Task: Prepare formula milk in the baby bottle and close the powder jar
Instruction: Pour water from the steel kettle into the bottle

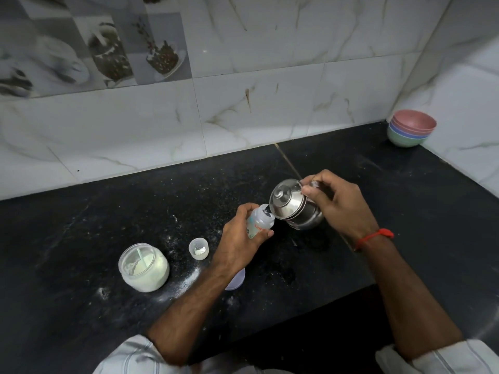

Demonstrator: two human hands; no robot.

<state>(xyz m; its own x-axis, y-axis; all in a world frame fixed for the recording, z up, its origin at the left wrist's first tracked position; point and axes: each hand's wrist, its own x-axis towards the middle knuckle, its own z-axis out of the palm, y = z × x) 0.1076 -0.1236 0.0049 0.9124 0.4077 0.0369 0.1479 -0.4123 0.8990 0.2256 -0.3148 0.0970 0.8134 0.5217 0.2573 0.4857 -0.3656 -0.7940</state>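
Steel kettle (295, 207), lidded and tilted to the left, is grasped at its handle by the right hand (339, 203), which wears a red thread (375, 237) at the wrist. The kettle's spout meets the open mouth of the baby bottle (259, 221). The left hand (240, 238) is wrapped around the bottle's body, thumb on the near side, holding it tilted toward the kettle above the black stone counter (135, 211); the bottle carries no teat or cap. Left of the left hand, a small translucent cap (199, 248) stands upright on the counter with white powder inside. Farther left and nearer, the powder jar (144, 268) stands open, holding pale powder with a scoop handle (143, 257) resting in it. A pale lid (237, 279) lies on the counter, partly hidden beneath the left forearm. White specks of powder are scattered over the counter around the jar. At the far right corner, a stack of coloured bowls (411, 130) sits against the marble-patterned wall tiles (270, 90).
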